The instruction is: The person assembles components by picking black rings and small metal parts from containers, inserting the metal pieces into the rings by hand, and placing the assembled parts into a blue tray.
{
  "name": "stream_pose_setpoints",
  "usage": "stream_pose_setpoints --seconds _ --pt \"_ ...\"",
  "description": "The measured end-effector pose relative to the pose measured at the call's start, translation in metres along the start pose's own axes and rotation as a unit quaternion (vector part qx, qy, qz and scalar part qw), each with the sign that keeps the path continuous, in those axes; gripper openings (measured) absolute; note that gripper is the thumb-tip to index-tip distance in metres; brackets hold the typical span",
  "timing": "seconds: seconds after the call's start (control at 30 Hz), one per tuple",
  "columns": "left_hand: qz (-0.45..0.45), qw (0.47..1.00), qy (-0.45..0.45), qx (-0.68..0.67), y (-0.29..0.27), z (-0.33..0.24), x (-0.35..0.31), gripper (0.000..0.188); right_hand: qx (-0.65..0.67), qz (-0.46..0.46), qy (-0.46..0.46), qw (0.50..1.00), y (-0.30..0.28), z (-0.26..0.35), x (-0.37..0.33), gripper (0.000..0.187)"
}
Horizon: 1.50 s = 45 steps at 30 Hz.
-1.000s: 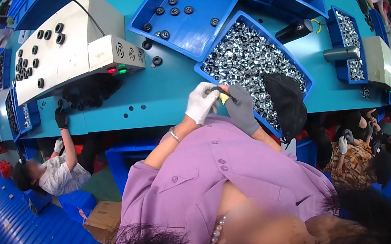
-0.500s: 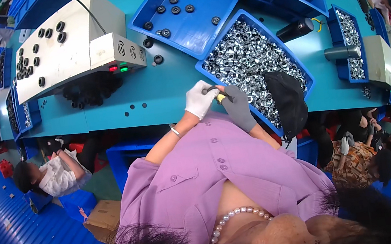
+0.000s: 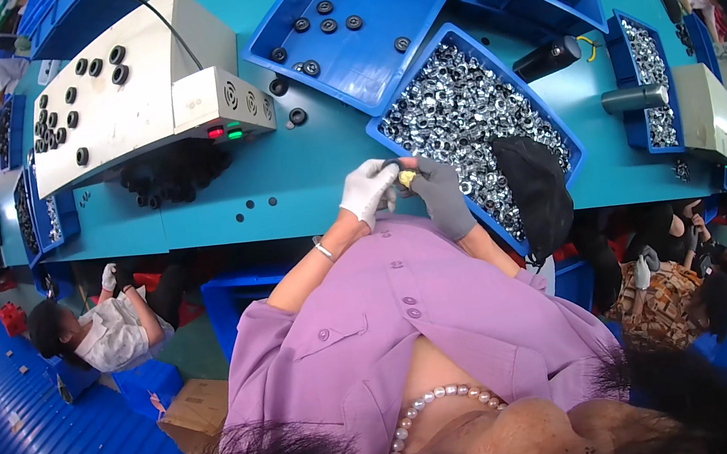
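My left hand (image 3: 366, 193), in a white glove, has its fingers closed on a small black ring (image 3: 391, 165) in front of my chest. My right hand (image 3: 443, 197), in a grey glove with bare fingertips showing, meets it from the other side, its fingers closed on the same ring. A small yellow piece (image 3: 407, 178) shows at the right hand's fingers; I cannot tell what it is. Just beyond, a blue bin (image 3: 380, 132) holds many shiny metal rings (image 3: 467, 105). A black cloth bag or cap (image 3: 533, 189) lies over its near right corner.
A blue tray (image 3: 350, 62) with several black round parts stands behind. At left is a white machine (image 3: 123, 103) with black rings on top and a dark heap (image 3: 170, 172) below it. A black cylinder (image 3: 546, 59) lies right of the bin. Other people sit along the table.
My hands have shifted slightly and the black ring has turned between my fingers. At left, a person in a white shirt has raised a gloved hand.
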<state>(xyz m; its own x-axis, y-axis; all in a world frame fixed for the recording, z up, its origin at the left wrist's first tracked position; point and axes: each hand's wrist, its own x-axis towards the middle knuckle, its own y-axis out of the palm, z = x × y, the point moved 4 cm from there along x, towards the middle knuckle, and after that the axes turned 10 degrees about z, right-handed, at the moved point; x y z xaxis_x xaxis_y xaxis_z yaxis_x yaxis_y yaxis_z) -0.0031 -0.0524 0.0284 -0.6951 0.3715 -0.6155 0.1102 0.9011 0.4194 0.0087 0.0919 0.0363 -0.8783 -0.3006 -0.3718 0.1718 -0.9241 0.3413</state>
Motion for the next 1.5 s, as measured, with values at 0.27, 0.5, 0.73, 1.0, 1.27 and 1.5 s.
stream_pose_setpoints --seconds 0.27,0.5,0.73,1.0,1.27,1.5 --pt "-0.043 0.982 0.094 0.161 -0.008 -0.002 0.015 0.016 -0.074 -0.07 0.003 0.995 0.002 0.009 0.004 0.028" --pt "-0.002 0.982 0.05 0.184 -0.01 -0.011 0.019 0.023 -0.333 0.04 -0.112 0.935 -0.009 0.049 0.031 0.027" --pt "-0.011 0.998 0.056 -0.03 -0.01 -0.007 0.016 0.015 -0.171 0.025 -0.013 0.985 -0.006 0.011 0.021 0.027" --pt "-0.018 0.998 0.039 0.039 -0.006 -0.022 0.01 0.018 -0.164 -0.036 -0.017 0.986 -0.005 0.009 0.024 0.023" --pt "0.131 0.893 0.011 -0.43 -0.026 -0.025 0.019 0.061 -0.256 -0.174 -0.158 0.938 -0.066 0.063 0.058 0.026" --pt "0.261 0.808 0.051 -0.526 -0.008 -0.02 0.011 0.048 -0.633 -0.138 -0.159 0.745 -0.088 0.022 0.059 0.026"
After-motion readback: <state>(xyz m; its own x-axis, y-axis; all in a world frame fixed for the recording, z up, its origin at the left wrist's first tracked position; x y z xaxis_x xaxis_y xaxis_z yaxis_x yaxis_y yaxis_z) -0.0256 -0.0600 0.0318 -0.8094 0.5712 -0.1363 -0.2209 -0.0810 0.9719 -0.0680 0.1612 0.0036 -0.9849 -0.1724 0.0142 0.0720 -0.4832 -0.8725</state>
